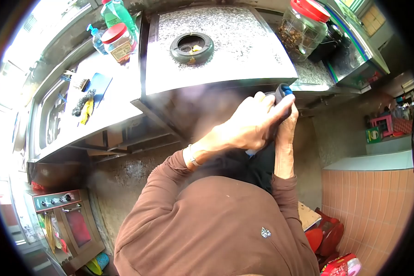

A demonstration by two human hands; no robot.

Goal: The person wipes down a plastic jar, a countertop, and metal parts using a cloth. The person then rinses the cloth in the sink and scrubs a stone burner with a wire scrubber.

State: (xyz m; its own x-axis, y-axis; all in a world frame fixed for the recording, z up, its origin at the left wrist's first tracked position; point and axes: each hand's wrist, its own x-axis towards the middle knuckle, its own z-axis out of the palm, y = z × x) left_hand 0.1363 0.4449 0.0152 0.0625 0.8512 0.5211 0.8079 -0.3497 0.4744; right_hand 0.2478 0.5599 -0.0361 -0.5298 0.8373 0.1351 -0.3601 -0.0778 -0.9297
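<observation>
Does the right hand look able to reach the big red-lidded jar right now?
Probably yes: nothing visible stands between the right hand and the jar, but that hand is on the dark bundle and might need freeing first.

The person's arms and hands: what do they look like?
They are human arms in plain brown sleeves that end short of the wrists. A slim, pale band circles the left wrist. The left hand and right hand are ungloved, and no cables show.
</observation>
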